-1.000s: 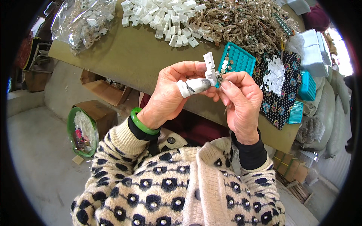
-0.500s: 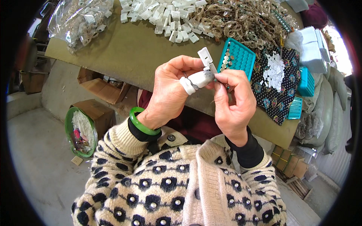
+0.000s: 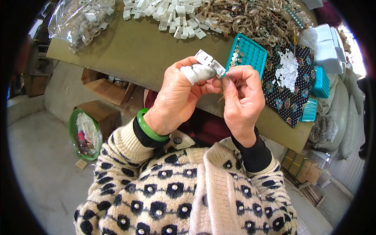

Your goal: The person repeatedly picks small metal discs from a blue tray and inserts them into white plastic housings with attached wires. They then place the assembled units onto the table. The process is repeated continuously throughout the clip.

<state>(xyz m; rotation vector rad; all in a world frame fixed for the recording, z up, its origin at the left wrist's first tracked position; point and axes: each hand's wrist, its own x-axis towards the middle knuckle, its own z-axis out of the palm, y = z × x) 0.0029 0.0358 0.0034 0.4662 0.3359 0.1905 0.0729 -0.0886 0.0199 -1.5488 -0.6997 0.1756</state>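
White plastic shows between your two hands: a small two-part piece [image 3: 210, 63], tilted, its far end toward eleven o'clock and its near end toward four. Your left hand [image 3: 172, 94] grips it, one digit covered by a smudged white wrap [image 3: 199, 73] lying along it. Your right hand [image 3: 245, 100] meets it at the near end, thumb and forefinger pinched together there; whatever small part they hold is too hidden to tell. A thin strand hangs below those fingertips. On your left wrist sits a green bangle [image 3: 150, 127] over a black cuff.

Between two and three o'clock from the piece, just beyond your right fingers, a teal tray [image 3: 254, 56] rests on the desk [image 3: 117, 58], round metal discs [image 3: 234, 59] along its left side. Between ten and eleven lies a heap of white cases [image 3: 168, 17]; between one and two, a tangle of clear wires [image 3: 254, 21] touches it. Toward ten o'clock sits a filled clear bag [image 3: 84, 25].

Between three and four o'clock, a dark patterned cloth [image 3: 289, 111] carries white slips [image 3: 287, 71], with teal baskets [image 3: 321, 82] beyond it. Down at eight o'clock, well apart on the floor, a green tub [image 3: 73, 133] stands beside a cardboard box [image 3: 102, 111].
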